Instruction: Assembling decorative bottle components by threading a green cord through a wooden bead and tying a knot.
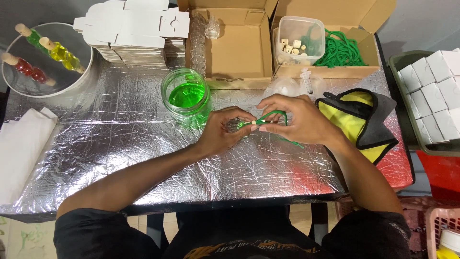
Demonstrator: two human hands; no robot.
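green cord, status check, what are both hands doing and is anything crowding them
Left hand and right hand both pinch the green cord over the foil-covered table. Jar of green liquid close beside left hand, not touching. Yellow and grey cloth by right wrist.

The small piece pinched between the fingers (249, 125) of both hands is too small to make out; it may be a pale bead on the green cord (271, 116). Much of that cord runs under the right hand (298, 120) and is hidden there. Right of that hand, the tray of white boxes (433, 93) is cut by the picture's edge. The pink basket (443, 225) below the tray is cropped too. The beads in the clear tub (299, 39) are too small to tell apart.
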